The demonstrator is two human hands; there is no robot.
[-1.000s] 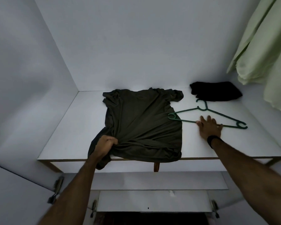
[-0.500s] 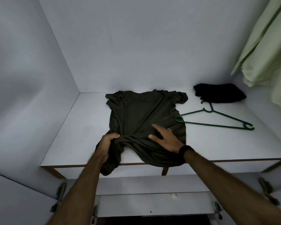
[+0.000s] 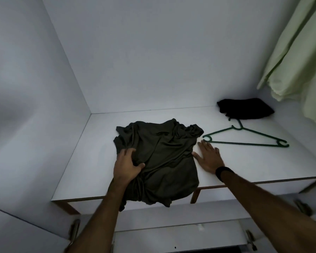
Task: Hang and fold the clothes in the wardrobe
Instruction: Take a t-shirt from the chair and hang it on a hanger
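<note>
On the smooth white shelf, the left hand bunches a limp, rumpled olive shirt, the right hand lies flat and spread beside it, near a thin green hanger and, farther back, what looks like folded black cloth.

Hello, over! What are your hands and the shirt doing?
Left hand grips shirt. Right hand flat on shelf. Hanger just beyond right fingertips.
</note>
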